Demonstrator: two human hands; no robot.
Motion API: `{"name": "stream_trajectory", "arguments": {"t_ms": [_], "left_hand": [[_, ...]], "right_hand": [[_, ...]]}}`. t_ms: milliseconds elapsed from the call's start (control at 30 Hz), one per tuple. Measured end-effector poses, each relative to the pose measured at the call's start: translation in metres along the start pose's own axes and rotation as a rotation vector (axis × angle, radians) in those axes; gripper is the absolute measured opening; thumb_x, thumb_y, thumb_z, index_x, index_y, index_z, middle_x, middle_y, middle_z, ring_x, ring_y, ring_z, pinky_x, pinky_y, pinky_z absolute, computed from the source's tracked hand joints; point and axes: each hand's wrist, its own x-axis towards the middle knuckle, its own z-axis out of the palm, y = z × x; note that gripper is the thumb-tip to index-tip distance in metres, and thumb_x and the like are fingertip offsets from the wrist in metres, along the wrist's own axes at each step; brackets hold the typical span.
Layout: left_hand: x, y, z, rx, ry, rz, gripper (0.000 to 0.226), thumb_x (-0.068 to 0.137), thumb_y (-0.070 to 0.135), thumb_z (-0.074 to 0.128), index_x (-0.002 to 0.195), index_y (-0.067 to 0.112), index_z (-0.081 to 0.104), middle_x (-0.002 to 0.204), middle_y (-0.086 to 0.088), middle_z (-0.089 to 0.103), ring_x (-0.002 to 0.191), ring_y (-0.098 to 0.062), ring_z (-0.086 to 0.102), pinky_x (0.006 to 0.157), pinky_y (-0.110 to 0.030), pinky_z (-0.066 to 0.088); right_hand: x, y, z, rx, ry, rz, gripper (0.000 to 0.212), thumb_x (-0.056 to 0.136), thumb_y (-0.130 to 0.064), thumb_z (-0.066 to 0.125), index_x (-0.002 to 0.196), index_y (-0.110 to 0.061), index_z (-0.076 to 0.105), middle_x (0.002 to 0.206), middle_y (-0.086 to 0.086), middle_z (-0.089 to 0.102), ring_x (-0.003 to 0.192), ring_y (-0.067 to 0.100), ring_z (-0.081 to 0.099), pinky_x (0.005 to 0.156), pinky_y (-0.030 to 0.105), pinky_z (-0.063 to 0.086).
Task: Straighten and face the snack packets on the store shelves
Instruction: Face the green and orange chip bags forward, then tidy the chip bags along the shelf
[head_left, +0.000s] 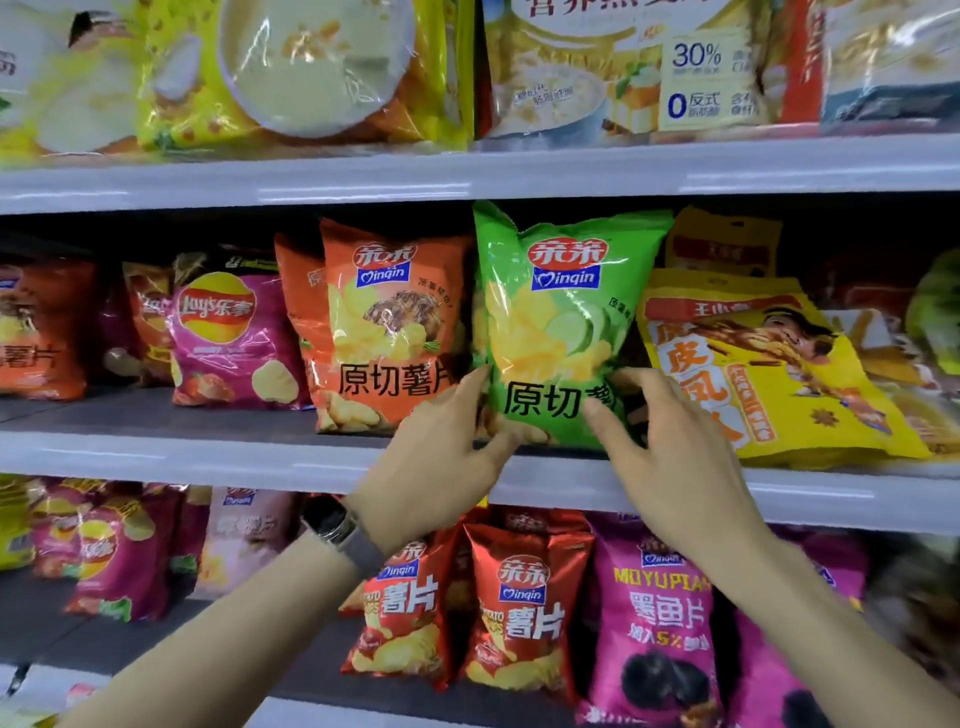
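A green chip packet (561, 312) stands upright on the middle shelf (208, 457), its front facing out. My left hand (441, 457) holds its lower left corner, thumb in front and fingers behind the edge. My right hand (670, 457) grips its lower right edge, thumb across the front. Beside it on the left stands an orange chip packet (389, 322), upright and facing out. On the right a yellow packet (769, 364) leans tilted to the right.
A pink chip packet (234, 338) and more orange packets fill the shelf's left side. The top shelf (467, 176) carries large cereal bags. The bottom shelf holds red packets (524, 608) and magenta packets (654, 623). A watch sits on my left wrist.
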Motion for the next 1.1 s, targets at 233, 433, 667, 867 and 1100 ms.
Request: {"name": "stream_trajectory", "arguments": {"t_ms": [233, 433, 667, 867, 1100], "left_hand": [[0.004, -0.027, -0.015, -0.009, -0.133, 0.107, 0.074, 0.103, 0.041, 0.060, 0.164, 0.014, 0.027, 0.127, 0.019, 0.064, 0.117, -0.020, 0.060, 0.084, -0.026, 0.040], [-0.003, -0.042, -0.027, -0.006, -0.169, 0.171, 0.080, 0.099, 0.049, 0.056, 0.166, 0.019, 0.024, 0.141, -0.007, 0.060, 0.119, -0.028, 0.060, 0.096, -0.038, 0.051], [-0.037, -0.076, -0.068, 0.079, -0.174, 0.217, 0.061, 0.088, 0.060, 0.045, 0.143, 0.033, 0.055, 0.135, 0.003, 0.066, 0.126, -0.028, 0.061, 0.100, -0.046, 0.053], [-0.055, -0.143, -0.130, 0.212, -0.141, 0.078, 0.051, 0.096, 0.057, 0.051, 0.142, 0.039, 0.056, 0.130, 0.010, 0.069, 0.121, -0.024, 0.063, 0.098, -0.045, 0.054], [-0.078, -0.237, -0.216, 0.280, 0.010, -0.161, 0.060, 0.081, 0.065, 0.044, 0.133, 0.040, 0.061, 0.114, 0.009, 0.074, 0.113, -0.024, 0.068, 0.092, -0.046, 0.057]], "right_hand": [[0.000, -0.014, 0.011, 0.107, 0.116, 0.232, 0.057, 0.093, -0.063, 0.061, 0.132, -0.022, 0.053, 0.119, -0.006, 0.066, 0.107, 0.020, 0.064, 0.092, 0.044, 0.053], [-0.035, -0.036, 0.012, -0.222, 0.064, 0.273, 0.058, 0.098, -0.046, 0.062, 0.144, -0.012, 0.054, 0.140, 0.007, 0.059, 0.130, 0.028, 0.051, 0.104, 0.037, 0.040], [-0.066, -0.121, 0.037, -0.448, 0.057, 0.239, 0.049, 0.095, -0.053, 0.056, 0.135, -0.025, 0.061, 0.127, 0.000, 0.064, 0.123, 0.027, 0.055, 0.091, 0.043, 0.051], [-0.035, -0.204, 0.090, -0.414, -0.013, 0.072, 0.046, 0.097, -0.056, 0.049, 0.130, -0.026, 0.060, 0.126, -0.002, 0.067, 0.118, 0.026, 0.059, 0.089, 0.041, 0.053], [0.012, -0.279, 0.175, -0.177, -0.106, -0.161, 0.039, 0.099, -0.049, 0.054, 0.132, -0.027, 0.058, 0.131, -0.007, 0.060, 0.118, 0.022, 0.056, 0.089, 0.040, 0.048]]}}
